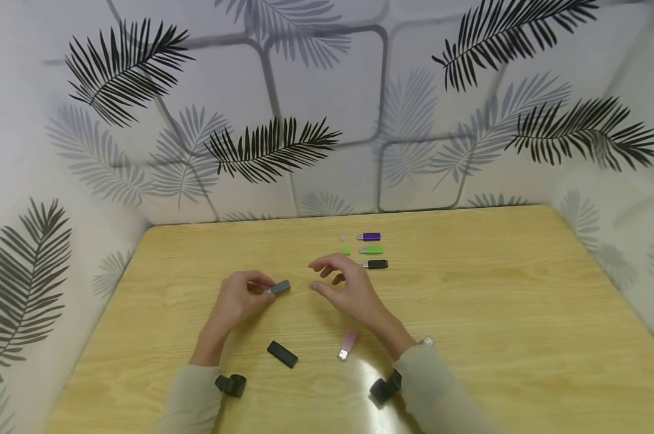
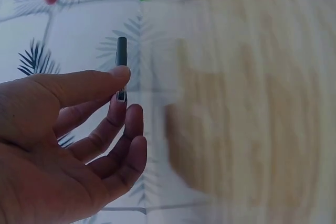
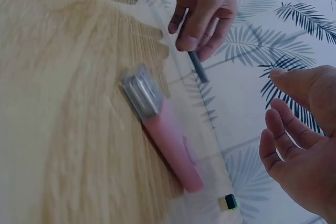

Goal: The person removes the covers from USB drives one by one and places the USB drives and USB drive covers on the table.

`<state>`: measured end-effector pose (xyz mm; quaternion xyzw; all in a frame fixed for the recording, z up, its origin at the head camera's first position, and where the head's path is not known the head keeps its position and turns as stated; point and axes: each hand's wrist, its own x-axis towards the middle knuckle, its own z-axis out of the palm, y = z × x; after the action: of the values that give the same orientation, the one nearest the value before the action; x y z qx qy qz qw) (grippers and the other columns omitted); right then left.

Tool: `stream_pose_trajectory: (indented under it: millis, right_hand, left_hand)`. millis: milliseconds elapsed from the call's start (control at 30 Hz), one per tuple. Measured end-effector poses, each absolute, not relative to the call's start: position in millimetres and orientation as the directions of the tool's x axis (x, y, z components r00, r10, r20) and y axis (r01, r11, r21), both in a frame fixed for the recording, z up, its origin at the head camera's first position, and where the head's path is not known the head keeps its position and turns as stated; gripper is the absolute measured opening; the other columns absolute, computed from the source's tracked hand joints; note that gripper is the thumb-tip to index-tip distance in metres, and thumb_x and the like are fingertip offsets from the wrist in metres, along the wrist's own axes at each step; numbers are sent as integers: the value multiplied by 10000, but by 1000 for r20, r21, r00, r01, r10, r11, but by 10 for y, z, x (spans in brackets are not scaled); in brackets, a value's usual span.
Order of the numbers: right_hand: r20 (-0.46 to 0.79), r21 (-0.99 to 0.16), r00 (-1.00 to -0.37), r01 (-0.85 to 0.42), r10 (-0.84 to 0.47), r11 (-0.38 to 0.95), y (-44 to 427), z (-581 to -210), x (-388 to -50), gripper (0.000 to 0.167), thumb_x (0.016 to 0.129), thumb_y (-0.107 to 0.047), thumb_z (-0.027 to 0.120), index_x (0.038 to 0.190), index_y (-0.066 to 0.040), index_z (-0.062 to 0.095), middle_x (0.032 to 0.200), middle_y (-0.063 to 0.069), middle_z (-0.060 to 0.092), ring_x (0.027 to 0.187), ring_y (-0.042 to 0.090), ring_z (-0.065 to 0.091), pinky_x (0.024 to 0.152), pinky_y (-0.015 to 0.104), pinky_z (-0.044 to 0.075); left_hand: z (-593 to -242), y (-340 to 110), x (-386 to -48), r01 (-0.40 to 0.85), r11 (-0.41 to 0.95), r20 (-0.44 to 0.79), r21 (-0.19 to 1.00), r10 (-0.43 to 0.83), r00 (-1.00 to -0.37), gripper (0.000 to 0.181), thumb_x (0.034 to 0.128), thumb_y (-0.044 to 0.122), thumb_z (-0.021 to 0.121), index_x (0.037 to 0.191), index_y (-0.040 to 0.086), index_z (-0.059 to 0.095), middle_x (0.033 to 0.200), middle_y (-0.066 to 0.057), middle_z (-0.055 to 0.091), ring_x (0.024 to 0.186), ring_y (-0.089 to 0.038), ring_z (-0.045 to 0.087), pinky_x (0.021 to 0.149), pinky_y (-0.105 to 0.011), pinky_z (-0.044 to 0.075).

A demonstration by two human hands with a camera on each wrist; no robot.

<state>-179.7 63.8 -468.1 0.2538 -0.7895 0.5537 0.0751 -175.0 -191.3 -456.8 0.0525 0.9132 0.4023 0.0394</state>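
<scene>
My left hand [image 1: 242, 295] pinches a dark grey USB flash drive [image 1: 281, 287] between thumb and fingers, just above the table. In the left wrist view, the drive [image 2: 122, 51] stands upright in the pinch with its metal plug end low, by the fingertips. To its right, my right hand [image 1: 351, 289] hovers with fingers loosely bent and apart, holding nothing. A pink USB flash drive [image 1: 348, 343] lies below the right hand; its silver plug shows large in the right wrist view. Nearer the left forearm lies a black USB flash drive [image 1: 282, 354].
Beyond the right hand, a purple drive [image 1: 372, 237], a green drive [image 1: 374, 249] and another black drive [image 1: 378, 264] form a column. A green cap [image 1: 346, 251] and a pale cap [image 1: 343, 238] lie left of them. A silvery piece [image 1: 427, 341] shows partly behind the right wrist.
</scene>
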Motion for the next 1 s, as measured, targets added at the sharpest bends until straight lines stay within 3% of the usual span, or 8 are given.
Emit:
stream_pose_trajectory:
  millis: [233, 467, 700, 1000]
  right_hand:
    - [372, -850, -853, -471, -366, 234, 553, -4676, -1788, 290, 916, -97, 792, 1184, -42, 697, 1152, 130, 697, 992, 248, 662, 795, 386, 593]
    - [349, -867, -863, -445, -365, 224, 552, -4636, -1777, 276, 906, -93, 798, 1162, -32, 716, 1106, 48, 727, 938, 174, 704, 792, 330, 602]
    - [333, -880, -864, -429, -378, 206, 629, -4538, -1751, 225, 910, -75, 787, 1124, -20, 745, 1056, 56, 744, 899, 170, 714, 796, 285, 600]
    - [321, -899, -879, -400, -352, 180, 795, -4414, -1711, 207, 891, -63, 805, 1091, -51, 754, 1024, 65, 740, 885, 190, 717, 805, 370, 611]
  left_hand:
    - [-4428, -1780, -1639, 157, 634, 58, 758, 174, -983, 178, 871, -9, 801, 1038, 41, 765, 1019, -99, 713, 903, -229, 679, 786, -391, 586]
    - [-4273, -1626, -1549, 263, 619, 163, 740, 214, -963, 196, 865, -12, 807, 1046, 50, 761, 1016, -73, 718, 891, -219, 698, 757, -369, 585]
    - [-4199, -1511, -1526, 287, 603, 190, 744, 222, -956, 204, 860, -9, 815, 1038, 73, 762, 1006, -49, 711, 878, -197, 693, 770, -369, 598]
    - [-4132, -1409, -1541, 348, 539, 250, 767, 248, -936, 209, 862, 15, 820, 1057, 57, 756, 997, -46, 706, 872, -184, 700, 802, -376, 607]
